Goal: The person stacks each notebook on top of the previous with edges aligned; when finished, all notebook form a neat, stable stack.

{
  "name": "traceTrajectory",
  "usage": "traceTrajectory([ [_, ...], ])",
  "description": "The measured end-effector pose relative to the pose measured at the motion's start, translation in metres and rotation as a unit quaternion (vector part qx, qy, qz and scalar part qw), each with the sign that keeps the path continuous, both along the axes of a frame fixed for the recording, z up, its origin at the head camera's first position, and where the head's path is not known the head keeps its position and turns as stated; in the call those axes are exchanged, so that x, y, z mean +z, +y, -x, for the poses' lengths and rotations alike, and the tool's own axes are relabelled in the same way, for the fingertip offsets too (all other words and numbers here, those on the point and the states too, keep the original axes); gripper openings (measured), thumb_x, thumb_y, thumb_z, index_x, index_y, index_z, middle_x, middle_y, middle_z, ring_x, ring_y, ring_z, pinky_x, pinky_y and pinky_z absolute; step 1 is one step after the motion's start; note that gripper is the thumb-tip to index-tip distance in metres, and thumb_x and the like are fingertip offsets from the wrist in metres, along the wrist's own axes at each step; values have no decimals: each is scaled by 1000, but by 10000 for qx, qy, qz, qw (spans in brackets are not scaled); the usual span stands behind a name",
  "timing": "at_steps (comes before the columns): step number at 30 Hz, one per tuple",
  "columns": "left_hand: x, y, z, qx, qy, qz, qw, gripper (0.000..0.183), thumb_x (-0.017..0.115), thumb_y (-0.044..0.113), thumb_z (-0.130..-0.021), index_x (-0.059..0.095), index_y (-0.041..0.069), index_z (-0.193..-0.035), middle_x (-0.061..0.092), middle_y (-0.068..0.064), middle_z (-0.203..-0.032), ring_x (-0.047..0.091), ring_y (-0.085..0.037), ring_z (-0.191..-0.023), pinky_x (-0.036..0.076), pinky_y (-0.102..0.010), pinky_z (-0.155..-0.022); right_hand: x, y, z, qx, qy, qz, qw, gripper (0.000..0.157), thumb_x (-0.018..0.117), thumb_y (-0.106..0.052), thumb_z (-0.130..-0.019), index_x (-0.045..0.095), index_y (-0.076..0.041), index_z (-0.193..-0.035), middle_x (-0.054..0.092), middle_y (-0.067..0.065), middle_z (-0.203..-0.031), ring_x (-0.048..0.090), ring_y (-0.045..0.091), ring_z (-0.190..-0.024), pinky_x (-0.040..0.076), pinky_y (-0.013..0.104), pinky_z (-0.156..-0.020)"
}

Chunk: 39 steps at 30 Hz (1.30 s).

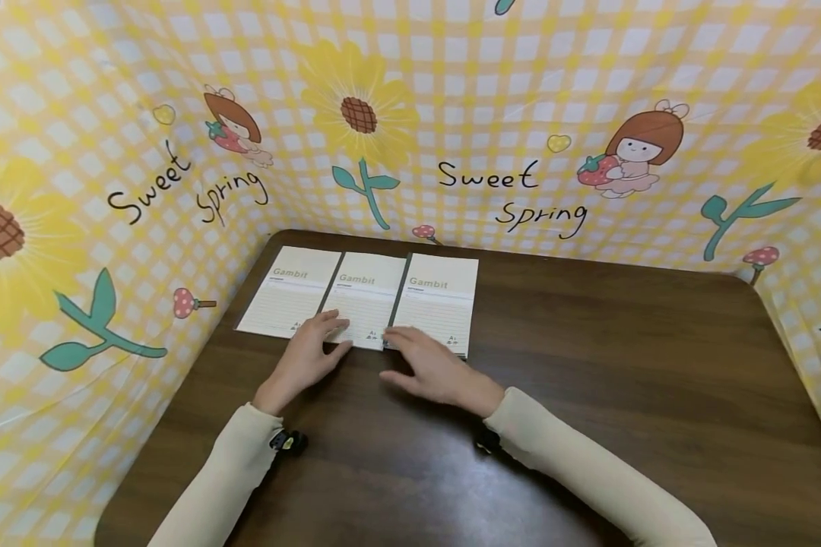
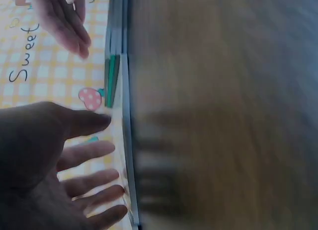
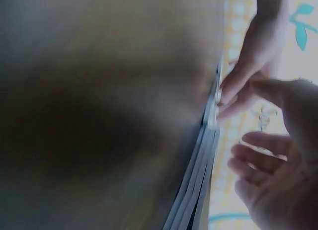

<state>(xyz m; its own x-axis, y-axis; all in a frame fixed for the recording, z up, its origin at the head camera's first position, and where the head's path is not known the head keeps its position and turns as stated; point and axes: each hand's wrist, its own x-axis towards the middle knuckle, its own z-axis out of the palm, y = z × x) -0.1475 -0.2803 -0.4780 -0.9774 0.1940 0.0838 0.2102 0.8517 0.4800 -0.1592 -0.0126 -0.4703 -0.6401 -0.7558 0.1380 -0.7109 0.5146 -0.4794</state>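
Three notebook covers marked "Gambit" lie side by side: a left notebook (image 1: 294, 296), a middle notebook (image 1: 366, 296) and a right notebook (image 1: 441, 304). In the right wrist view the right notebook tops a pile of several notebooks (image 3: 191, 190). My left hand (image 1: 304, 357), fingers spread, is at the near left part of the middle notebook; its fingertips reach the cover edge in the left wrist view. My right hand (image 1: 431, 368) hovers by the near left corner of the right notebook, fingers loosely extended, holding nothing. Whether it touches the cover I cannot tell.
The notebooks lie near the far left corner of a dark brown wooden table (image 1: 622, 380). A yellow checked cloth (image 1: 479, 91) with flower prints hangs behind the table and along its left and right sides.
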Motion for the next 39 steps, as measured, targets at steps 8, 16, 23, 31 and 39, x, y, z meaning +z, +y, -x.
traceTrajectory([
  [8, -3, -9, -8, -535, -299, 655, 9960, 61, 69, 26, -102, 49, 0, -154, 36, -26, -166, 33, -49, -154, 33, -65, -122, -9, -31, -18, 854, -298, -1080, 9900, 86, 47, -58, -107, 20, -3, -166, 16, 16, -175, 20, 26, -163, 29, 40, -130],
  [16, -3, -12, -12, -571, -404, 727, 9949, 61, 66, 26, -104, 46, 2, -156, 33, -25, -167, 30, -48, -156, 31, -65, -124, -10, -41, -25, 547, -362, -1365, 9885, 88, 44, -59, -107, 15, -1, -167, 11, 18, -176, 12, 30, -165, 22, 40, -133],
  [23, -4, -11, -19, -559, -316, 774, 9949, 61, 67, 25, -103, 47, 0, -155, 36, -26, -166, 33, -48, -154, 34, -64, -122, -11, -41, -29, 587, -400, -1429, 9872, 87, 45, -59, -107, 15, -3, -167, 13, 16, -176, 16, 27, -164, 25, 39, -132],
  [31, -4, -12, -41, -479, -230, 765, 9957, 59, 70, 23, -101, 52, 0, -152, 40, -26, -164, 37, -48, -152, 38, -64, -120, -10, -39, -43, 723, -356, -1408, 9868, 86, 46, -60, -106, 19, -4, -167, 17, 14, -176, 21, 24, -163, 28, 36, -131],
  [39, 1, -12, -62, -474, -200, 722, 9961, 57, 73, 21, -99, 55, -2, -148, 44, -28, -160, 41, -49, -149, 41, -64, -117, -9, -37, -56, 990, -499, -1228, 9862, 85, 47, -58, -107, 21, -3, -166, 19, 15, -175, 22, 25, -163, 29, 37, -130],
])
